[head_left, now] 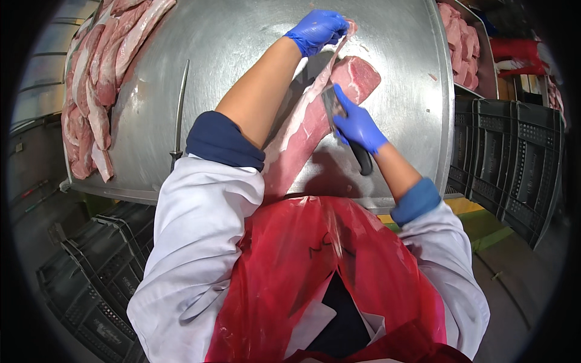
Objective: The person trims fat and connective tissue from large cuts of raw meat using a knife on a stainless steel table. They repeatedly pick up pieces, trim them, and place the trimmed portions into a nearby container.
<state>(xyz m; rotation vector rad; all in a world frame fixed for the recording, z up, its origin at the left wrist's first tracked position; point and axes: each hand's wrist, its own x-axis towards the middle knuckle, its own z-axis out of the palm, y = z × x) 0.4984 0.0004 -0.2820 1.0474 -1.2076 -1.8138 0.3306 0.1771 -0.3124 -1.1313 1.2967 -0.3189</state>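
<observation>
A long pink piece of meat (pixel 357 78) lies diagonally on the steel table (pixel 405 42), running toward the near edge. My left hand (pixel 316 33), in a blue glove, is closed on the end of a thin pale strip of fat (pixel 342 37) lifted above the meat's far end. My right hand (pixel 354 124), also gloved in blue, grips a black-handled knife (pixel 364 158); its blade (pixel 333 106) lies against the meat where the strip meets it. The near part of the meat is partly behind my left arm and apron.
A honing steel (pixel 181 109) lies at the left. Several meat pieces (pixel 97 72) are piled along the table's left side. A bin of meat cuts (pixel 461 42) stands at the upper right, with black crates (pixel 508 157) below it. More crates (pixel 91 278) are at the lower left.
</observation>
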